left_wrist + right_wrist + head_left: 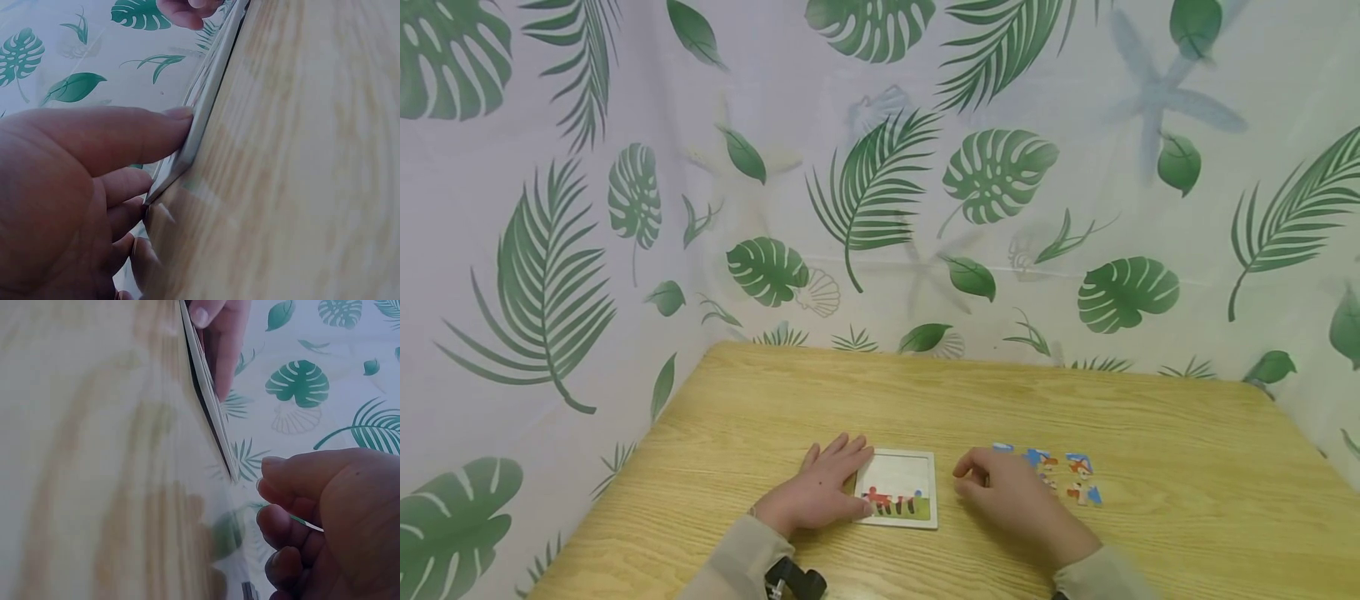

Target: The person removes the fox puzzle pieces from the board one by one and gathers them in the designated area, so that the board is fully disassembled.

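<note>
A white-rimmed jigsaw tray point(936, 492) lies flat on the table, with picture pieces point(898, 506) in red, black and green along its near side. My left hand point(822, 492) rests at the tray's left side, fingers extended; its thumb point(153, 134) presses on the near rim. To the right of the tray, my right hand point(1018, 492) hovers apart from it. Its fingers are loosely curled and nothing shows between thumb and index finger. Beyond and beside that hand lie several loose jigsaw pieces point(1079, 465), partly hidden by it.
The wooden table point(850, 392) meets a leaf-patterned cloth point(895, 275) at its back and left edges. A black device point(797, 577) is strapped at the left wrist.
</note>
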A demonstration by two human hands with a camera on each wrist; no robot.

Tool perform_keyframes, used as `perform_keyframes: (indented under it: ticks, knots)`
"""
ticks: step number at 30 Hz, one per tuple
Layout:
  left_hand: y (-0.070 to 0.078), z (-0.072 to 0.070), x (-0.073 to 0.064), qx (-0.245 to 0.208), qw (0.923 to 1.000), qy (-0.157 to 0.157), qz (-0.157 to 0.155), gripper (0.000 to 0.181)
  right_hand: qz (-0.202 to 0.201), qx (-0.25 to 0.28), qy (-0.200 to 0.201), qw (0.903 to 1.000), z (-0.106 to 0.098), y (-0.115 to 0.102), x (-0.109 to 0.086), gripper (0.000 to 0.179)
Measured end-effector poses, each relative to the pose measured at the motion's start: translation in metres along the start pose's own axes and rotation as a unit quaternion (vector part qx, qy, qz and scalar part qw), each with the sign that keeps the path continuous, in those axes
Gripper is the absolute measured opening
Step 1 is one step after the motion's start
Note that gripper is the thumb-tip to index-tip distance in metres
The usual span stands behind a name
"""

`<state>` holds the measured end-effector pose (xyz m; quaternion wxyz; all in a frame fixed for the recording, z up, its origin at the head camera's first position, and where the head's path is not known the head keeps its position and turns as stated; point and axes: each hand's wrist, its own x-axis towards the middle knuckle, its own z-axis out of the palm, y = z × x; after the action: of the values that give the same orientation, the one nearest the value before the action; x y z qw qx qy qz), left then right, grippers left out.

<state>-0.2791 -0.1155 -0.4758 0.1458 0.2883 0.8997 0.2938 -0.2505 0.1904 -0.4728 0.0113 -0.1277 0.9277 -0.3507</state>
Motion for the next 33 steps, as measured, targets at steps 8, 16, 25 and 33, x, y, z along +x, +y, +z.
perform_keyframes:
  ticks: [8, 16, 25, 33]
  knots:
    - [0.000, 0.001, -0.001, 0.003, 1.0000, 0.003, 0.000, 0.081, 0.000, 0.016, -0.014, 0.9998, 0.014, -0.011, 0.001, 0.012]
    - [0.001, 0.002, -0.001, 0.009, 0.9999, 0.006, -0.004, 0.083, -0.029, 0.006, -0.057, 0.9980, 0.027, -0.023, 0.003, 0.018]
    - [0.004, 0.004, 0.001, 0.010, 0.9998, 0.015, -0.008, 0.087, -0.052, -0.035, -0.061, 0.9961, 0.035, -0.036, 0.002, 0.016]
    - [0.010, 0.008, 0.003, 0.022, 0.9988, 0.039, -0.021, 0.089, -0.056, -0.038, -0.057, 0.9961, 0.038, -0.040, 0.002, 0.017]
